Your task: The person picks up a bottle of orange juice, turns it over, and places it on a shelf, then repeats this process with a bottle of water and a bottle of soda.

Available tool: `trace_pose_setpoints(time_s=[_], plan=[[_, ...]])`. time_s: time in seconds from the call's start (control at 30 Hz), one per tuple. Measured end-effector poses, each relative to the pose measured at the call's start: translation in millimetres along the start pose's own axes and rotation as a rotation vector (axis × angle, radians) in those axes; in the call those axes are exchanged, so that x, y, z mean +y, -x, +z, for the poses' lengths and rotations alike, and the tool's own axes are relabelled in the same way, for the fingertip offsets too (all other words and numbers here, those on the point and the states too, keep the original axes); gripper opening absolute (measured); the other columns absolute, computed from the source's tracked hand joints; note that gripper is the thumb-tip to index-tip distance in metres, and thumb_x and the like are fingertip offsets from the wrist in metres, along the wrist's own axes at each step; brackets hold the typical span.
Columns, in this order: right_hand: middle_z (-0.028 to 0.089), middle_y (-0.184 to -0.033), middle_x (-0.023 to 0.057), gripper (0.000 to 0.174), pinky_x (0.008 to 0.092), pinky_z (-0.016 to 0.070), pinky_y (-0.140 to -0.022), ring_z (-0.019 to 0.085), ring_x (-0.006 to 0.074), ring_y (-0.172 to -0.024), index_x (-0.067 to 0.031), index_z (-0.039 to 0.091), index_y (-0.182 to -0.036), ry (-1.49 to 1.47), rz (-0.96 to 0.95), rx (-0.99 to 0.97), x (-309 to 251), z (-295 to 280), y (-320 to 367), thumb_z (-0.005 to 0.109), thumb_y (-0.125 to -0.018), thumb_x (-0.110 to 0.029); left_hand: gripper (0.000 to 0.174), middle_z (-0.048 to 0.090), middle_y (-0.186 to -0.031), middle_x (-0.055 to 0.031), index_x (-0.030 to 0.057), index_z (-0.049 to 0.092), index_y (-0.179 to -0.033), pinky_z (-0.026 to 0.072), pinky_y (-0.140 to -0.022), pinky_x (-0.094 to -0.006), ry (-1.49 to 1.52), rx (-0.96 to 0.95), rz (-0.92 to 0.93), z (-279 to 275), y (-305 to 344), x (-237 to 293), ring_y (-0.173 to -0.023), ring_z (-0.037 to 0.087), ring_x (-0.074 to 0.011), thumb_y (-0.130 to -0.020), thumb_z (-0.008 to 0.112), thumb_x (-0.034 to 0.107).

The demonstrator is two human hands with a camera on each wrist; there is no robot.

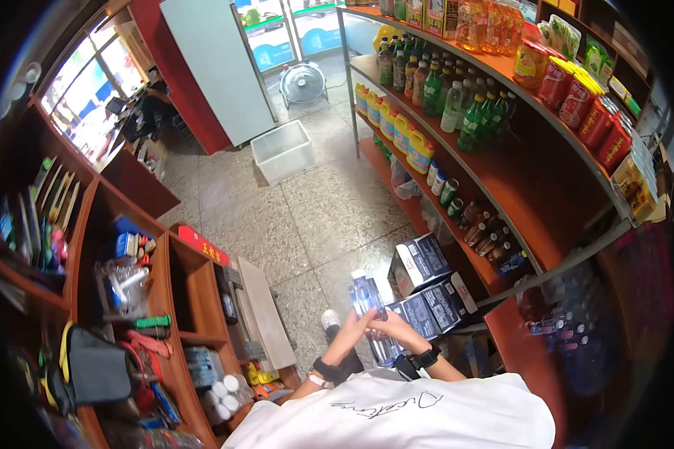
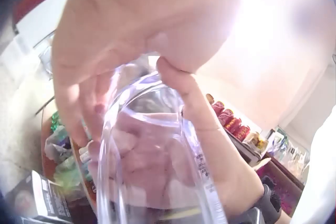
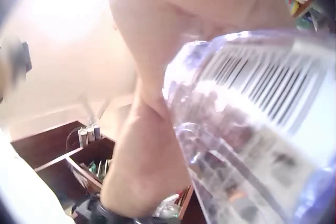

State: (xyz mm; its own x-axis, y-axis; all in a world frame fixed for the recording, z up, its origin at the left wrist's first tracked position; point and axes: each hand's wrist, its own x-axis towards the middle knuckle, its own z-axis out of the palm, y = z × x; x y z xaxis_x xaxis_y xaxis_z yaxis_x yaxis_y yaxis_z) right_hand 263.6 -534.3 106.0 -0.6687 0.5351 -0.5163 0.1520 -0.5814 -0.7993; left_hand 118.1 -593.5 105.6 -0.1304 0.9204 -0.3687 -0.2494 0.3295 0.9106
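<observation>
Beside the wooden cubbies [image 1: 180, 292], the left hand [image 1: 354, 327] had its fingers [image 2: 79, 113] curled round a clear plastic bottle [image 1: 368, 295], which was held in front of the person's body, over the tiled floor [image 1: 314, 217]. The right hand [image 1: 398, 329] gripped the bottle's lower part from the other side. Dark cartons [image 1: 427, 292] stood just to the right, below the drinks shelves [image 1: 502, 172].

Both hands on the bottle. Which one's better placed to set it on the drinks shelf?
Right, probably. The right hand and left hand both grip the bottle, but the drinks shelf stands on the right hand's side; the left would have to reach across.
</observation>
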Motion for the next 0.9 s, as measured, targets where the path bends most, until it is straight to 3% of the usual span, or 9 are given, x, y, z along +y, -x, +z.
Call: trace_pose_setpoints(time_s=[0.13,0.2,0.27,0.33,0.4,0.43,0.67,0.77,0.9], plan=[[0.065,-0.09,0.0023,0.024,0.0215,0.0465,-0.063,0.06,0.0071,-0.075,-0.0027,0.062,-0.106,-0.059,-0.083,0.064,-29.3,35.0,-55.3,0.065,-0.09,-0.02,0.049,0.063,-0.103,-0.0084,-0.0001,0.047,-0.125,0.0512,-0.072,-0.0266,-0.048,-0.024,-0.001,-59.1,-50.1,11.7,-0.087,0.062,-0.0128,-0.095,0.062,0.035],[0.065,-0.091,0.0021,0.027,0.0216,0.0476,-0.066,0.06,0.0072,-0.077,-0.0027,0.061,-0.11,-0.056,-0.11,0.024,-47.3,47.8,-87.7,0.065,-0.089,-0.019,0.052,0.064,-0.101,-0.0094,-0.0001,0.044,-0.126,0.0519,-0.066,-0.0252,-0.029,-0.074,-0.024,-91.1,-75.1,23.2,-0.085,0.062,-0.0135,-0.094,0.063,0.036],[0.065,-0.095,0.0036,0.03,0.0234,0.0489,-0.071,0.06,0.0086,-0.082,-0.0017,0.061,-0.113,0.034,-0.246,0.077,-73.5,69.5,-117.6,0.066,-0.087,-0.016,0.048,0.063,-0.103,-0.0095,-0.0001,0.045,-0.124,0.0519,-0.061,-0.0241,0.012,-0.063,0.098,-116.7,-95.1,49.5,-0.083,0.063,-0.0126,-0.094,0.064,0.032],[0.065,-0.103,0.0061,0.038,0.0271,0.0494,-0.08,0.06,0.0117,-0.09,0.0007,0.058,-0.117,0.085,-0.248,0.107,-96.6,87.1,-146.9,0.068,-0.083,-0.013,0.048,0.063,-0.104,-0.0091,-0.0009,0.045,-0.125,0.053,-0.069,-0.0264,0.058,-0.045,0.099,-144.6,-111.1,72.9,-0.087,0.062,-0.0137,-0.093,0.066,0.027],[0.064,-0.111,0.0086,0.048,0.0303,0.0477,-0.088,0.059,0.0144,-0.1,0.0022,0.055,-0.122,0.229,-0.401,0.159,-108.1,102.6,-176.7,0.072,-0.079,-0.012,0.047,0.063,-0.106,-0.0085,-0.0012,0.047,-0.125,0.0521,-0.079,-0.029,-0.051,-0.037,0.32,-173.4,-125.3,92.5,-0.093,0.062,-0.0151,-0.091,0.068,0.022],[0.062,-0.116,0.0096,0.058,0.0316,0.0458,-0.093,0.058,0.016,-0.106,0.0017,0.052,-0.126,0.251,-0.419,0.183,-107.0,106.5,-195.4,0.076,-0.075,-0.013,0.047,0.063,-0.11,-0.0093,-0.0016,0.048,-0.126,0.0496,-0.087,-0.0307,-0.035,-0.022,0.283,-184.8,-125.7,105.6,-0.101,0.061,-0.0164,-0.089,0.069,0.02],[0.06,-0.122,0.0107,0.069,0.0329,0.0442,-0.097,0.056,0.0173,-0.111,0.0012,0.048,-0.131,0.231,-0.474,0.175,-123.3,129.3,-247.9,0.08,-0.072,-0.013,0.058,0.065,-0.114,-0.0141,-0.0016,0.049,-0.129,0.049,-0.09,-0.0335,-0.224,-0.009,0.286,-236.0,-146.2,141.1,-0.104,0.063,-0.0197,-0.083,0.075,0.023],[0.059,-0.123,0.0108,0.071,0.0332,0.0437,-0.098,0.055,0.0168,-0.112,0.0014,0.047,-0.133,0.291,-0.48,0.181,-133.6,123.9,-253.5,0.08,-0.072,-0.013,0.06,0.058,-0.124,-0.0116,-0.002,0.043,-0.133,0.0443,-0.098,-0.0341,-0.334,-0.088,0.245,-238.8,-157.0,149.0,-0.111,0.057,-0.0183,-0.086,0.073,0.021],[0.063,-0.117,0.0136,0.067,0.0345,0.048,-0.091,0.06,0.0202,-0.108,-0.0005,0.049,-0.131,0.266,-0.535,0.238,-136.1,106.7,-262.3,0.077,-0.072,-0.016,0.06,0.059,-0.123,-0.0117,-0.002,0.045,-0.132,0.0435,-0.098,-0.0351,-0.299,-0.139,0.278,-233.8,-183.8,142.7,-0.113,0.057,-0.0197,-0.084,0.074,0.02]])
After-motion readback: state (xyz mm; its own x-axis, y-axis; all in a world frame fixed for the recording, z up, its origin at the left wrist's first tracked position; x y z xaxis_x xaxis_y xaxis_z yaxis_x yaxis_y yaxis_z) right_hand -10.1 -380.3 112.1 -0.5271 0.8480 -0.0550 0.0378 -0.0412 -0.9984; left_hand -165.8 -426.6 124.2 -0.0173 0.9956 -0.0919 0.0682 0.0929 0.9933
